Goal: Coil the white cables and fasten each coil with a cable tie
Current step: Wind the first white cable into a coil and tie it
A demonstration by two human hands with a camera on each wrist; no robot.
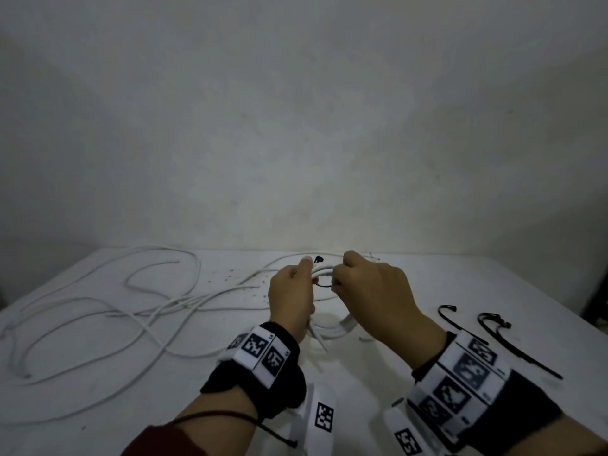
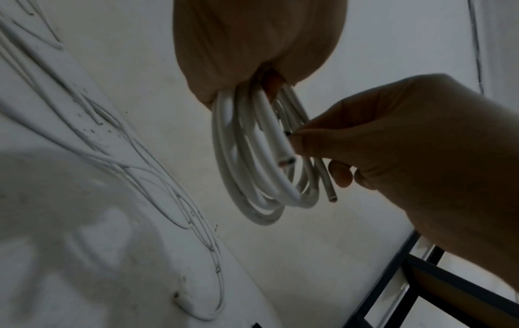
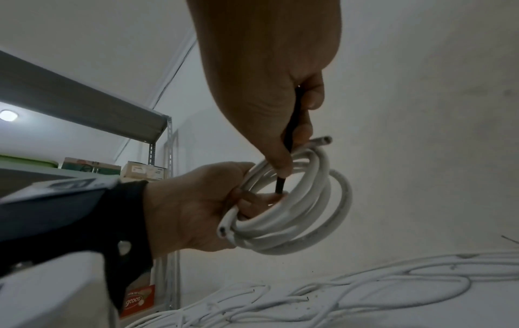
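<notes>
My left hand grips a coil of white cable and holds it upright above the white table. In the right wrist view the left hand's fingers curl through the coil. My right hand pinches a black cable tie, which loops round the coil's top strands. Its head sticks up between the hands. The tie runs down from the right hand into the coil's centre. Seen from the left wrist, the coil hangs from my left hand, with the right hand at its side.
Several loose white cables sprawl over the left half of the table. Two spare black cable ties lie at the right. A metal shelf with boxes stands beside the table, and a bare wall rises behind it.
</notes>
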